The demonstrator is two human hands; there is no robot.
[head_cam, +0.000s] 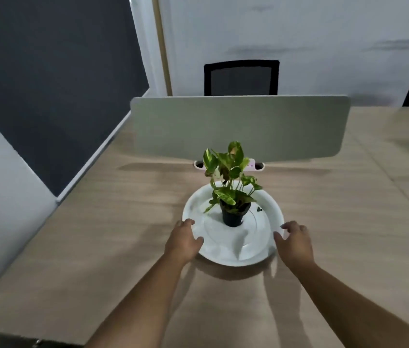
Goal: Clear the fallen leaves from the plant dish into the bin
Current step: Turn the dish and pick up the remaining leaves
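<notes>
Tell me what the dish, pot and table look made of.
Dish: glossy white, likely plastic or glazed ceramic, with soft reflections. Pot: smooth black, probably plastic with a dull sheen. Table: matte, light wood-grain surface, likely laminate.

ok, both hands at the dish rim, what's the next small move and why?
Probably free the right hand and pinch the small dark scrap lying on the white dish right of the black pot, while the left hand steadies the rim. It looks like the only loose debris visible, and no bin is in view.
</notes>
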